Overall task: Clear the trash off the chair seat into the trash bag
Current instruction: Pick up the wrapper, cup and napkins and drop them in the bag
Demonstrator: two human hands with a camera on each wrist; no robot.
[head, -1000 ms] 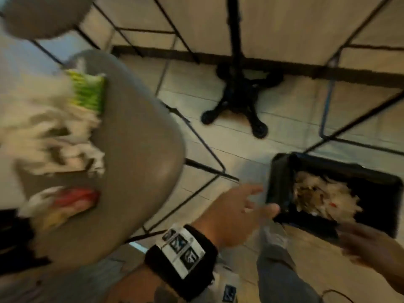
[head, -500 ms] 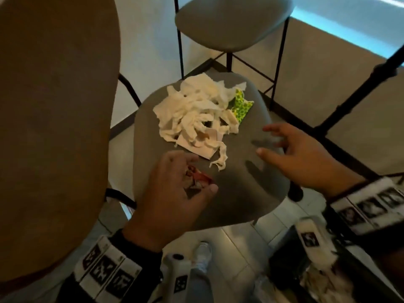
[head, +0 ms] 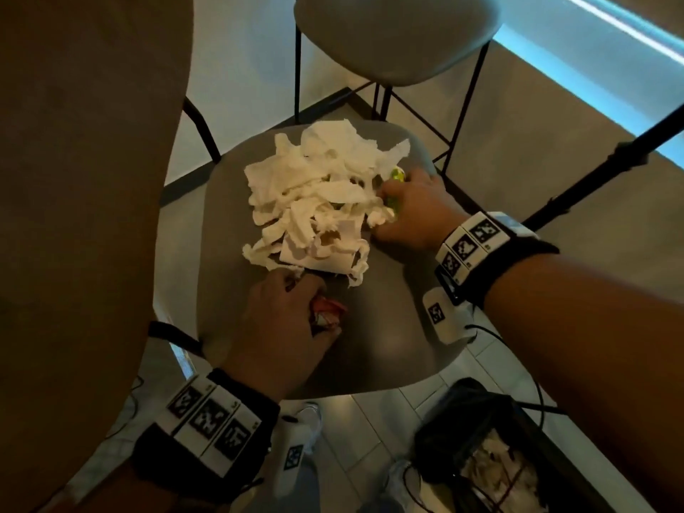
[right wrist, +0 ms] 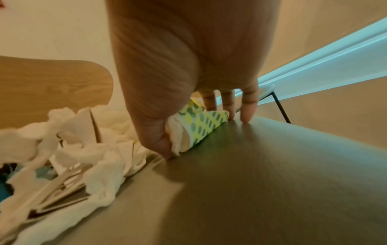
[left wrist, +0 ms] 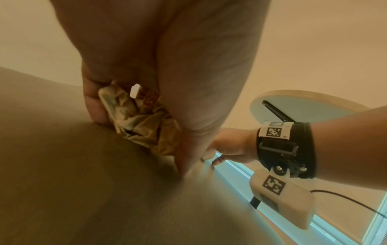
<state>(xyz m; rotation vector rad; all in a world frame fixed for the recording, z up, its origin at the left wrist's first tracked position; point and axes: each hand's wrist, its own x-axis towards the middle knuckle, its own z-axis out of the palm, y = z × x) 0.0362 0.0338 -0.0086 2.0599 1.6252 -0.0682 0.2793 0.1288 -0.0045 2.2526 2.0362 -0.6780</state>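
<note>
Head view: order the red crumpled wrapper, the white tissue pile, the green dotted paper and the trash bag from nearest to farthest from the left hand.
1. Red crumpled wrapper: gripped in the left hand, near edge of the seat.
2. White tissue pile: just beyond the fingers, mid-seat.
3. Green dotted paper: across the pile, under the right hand.
4. Trash bag: on the floor, lower right.

grey chair seat has a heap of torn white tissue on it — a crumpled red wrapper at the near edge, green dotted paper on the right. black trash bag sits on the tiled floor.
</note>
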